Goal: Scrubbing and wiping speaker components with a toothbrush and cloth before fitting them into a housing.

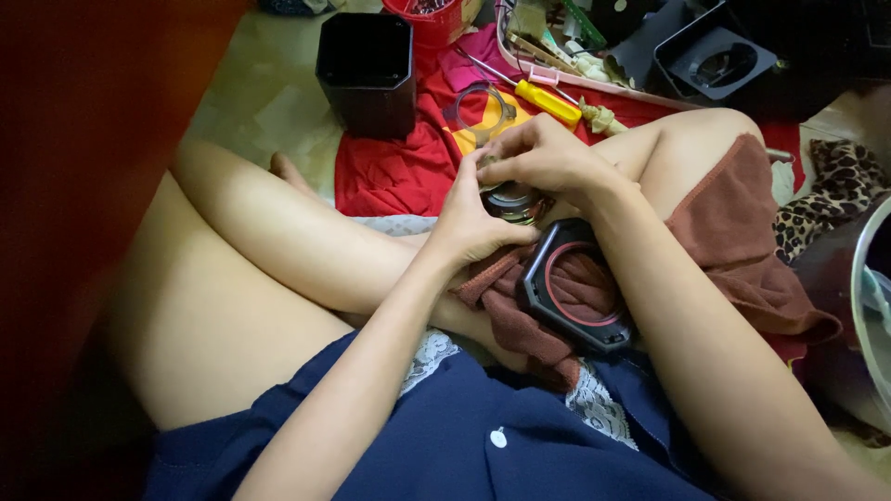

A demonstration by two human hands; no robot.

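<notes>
— Metal, round and shiny: a small ring-shaped part (513,200) is held over the lap, between the knees. How is it gripped?

— It is clasped from both sides. The left hand (475,223) is closed around its near edge, with the thumb pressed against the rim; the right hand (543,156) is curled over the top, fingers bent down onto it. What lies under the fingers cannot be made out.

— What is found close by?

— A black hexagonal frame with a red inner ring (575,295) is laid on a brown cloth (742,241) in the lap, just below the hands. A clear ring (478,109) and a yellow-handled screwdriver (543,99) are set on the red cloth (399,167) ahead, and a black hexagonal housing (366,70) stands further off, on the floor.

— How far is the work judged to have come?

— Somewhere in the middle, it would seem: the pieces are seen apart, none is joined to another, and the screwdriver is left untouched. Whether the metal part is being loosened or fitted cannot be told.
</notes>
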